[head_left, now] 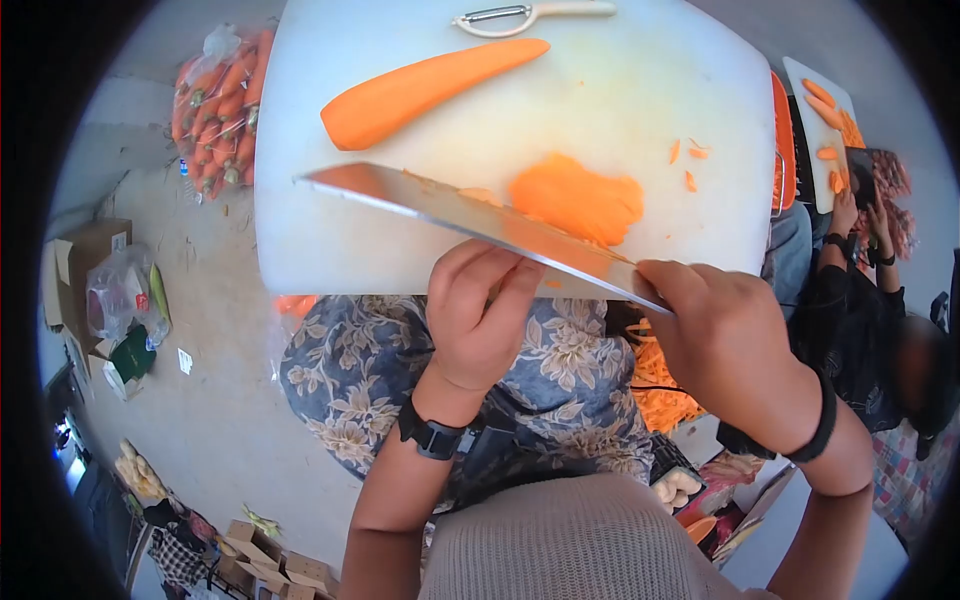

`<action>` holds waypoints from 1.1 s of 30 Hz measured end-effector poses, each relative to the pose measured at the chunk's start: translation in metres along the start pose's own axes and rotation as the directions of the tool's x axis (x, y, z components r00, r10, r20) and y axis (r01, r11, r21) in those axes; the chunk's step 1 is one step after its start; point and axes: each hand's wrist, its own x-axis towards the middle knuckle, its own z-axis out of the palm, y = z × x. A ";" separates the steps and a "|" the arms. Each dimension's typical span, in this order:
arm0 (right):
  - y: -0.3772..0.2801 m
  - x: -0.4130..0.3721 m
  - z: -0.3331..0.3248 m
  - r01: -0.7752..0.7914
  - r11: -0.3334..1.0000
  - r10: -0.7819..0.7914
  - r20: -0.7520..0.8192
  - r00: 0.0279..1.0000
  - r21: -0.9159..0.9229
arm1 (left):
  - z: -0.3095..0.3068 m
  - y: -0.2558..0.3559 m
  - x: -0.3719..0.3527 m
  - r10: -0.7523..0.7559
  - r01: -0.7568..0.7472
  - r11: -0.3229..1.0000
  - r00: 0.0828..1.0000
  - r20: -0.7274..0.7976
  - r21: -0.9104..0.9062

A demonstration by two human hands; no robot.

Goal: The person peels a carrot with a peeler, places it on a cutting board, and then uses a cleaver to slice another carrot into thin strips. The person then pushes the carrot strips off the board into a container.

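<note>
My right hand (715,340) grips a wide-bladed kitchen knife (400,200), held slanting over the near part of the white cutting board (350,245). Its blade points to the left. My left hand (475,310) is closed, with the fingertips drawn together against the near side of the blade; whatever they pinch, if anything, is hidden. Beyond the blade lies a pile of thin carrot slices (575,195), and a few bits cling near the blade. A peeled carrot (430,92), cut at its thick end, rests farther back. Behind it is a white peeler (535,14).
A clear bag of carrots (220,115) stands on the floor at left. Shredded carrot (660,385) sits below the board's near edge. At right, a co-worker's hands (860,215) are by another board (815,100) with carrots. Cardboard boxes (80,275) lie on the left.
</note>
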 end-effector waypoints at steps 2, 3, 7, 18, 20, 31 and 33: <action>-0.006 -0.007 -0.008 -0.009 1.000 0.009 0.000 1.000 0.010 | -0.002 0.000 -0.001 -0.010 0.010 1.000 1.000 0.011 -0.004; -0.008 -0.010 -0.010 -0.027 0.999 0.026 0.012 1.000 0.034 | -0.003 0.000 -0.002 -0.022 0.022 1.000 0.999 0.028 -0.008; -0.010 -0.014 -0.009 -0.062 0.995 0.056 0.064 0.996 0.080 | -0.001 -0.002 -0.003 -0.006 0.006 1.000 1.000 -0.003 -0.003; -0.007 -0.029 -0.016 -0.082 0.997 0.081 0.121 0.989 -0.001 | -0.003 -0.001 0.000 -0.013 0.014 1.000 1.000 0.016 -0.016; -0.005 -0.034 -0.018 -0.097 0.995 0.099 0.130 0.987 -0.028 | -0.003 -0.001 0.000 -0.018 0.019 0.999 1.000 0.016 -0.031; -0.001 -0.025 -0.016 -0.090 0.995 0.097 0.203 0.974 -0.043 | -0.005 0.002 -0.004 -0.029 0.031 0.998 0.999 0.036 -0.054; 0.000 -0.021 -0.014 -0.086 0.996 0.093 0.218 0.971 -0.039 | -0.003 0.003 -0.003 -0.035 0.037 0.998 0.999 0.029 -0.048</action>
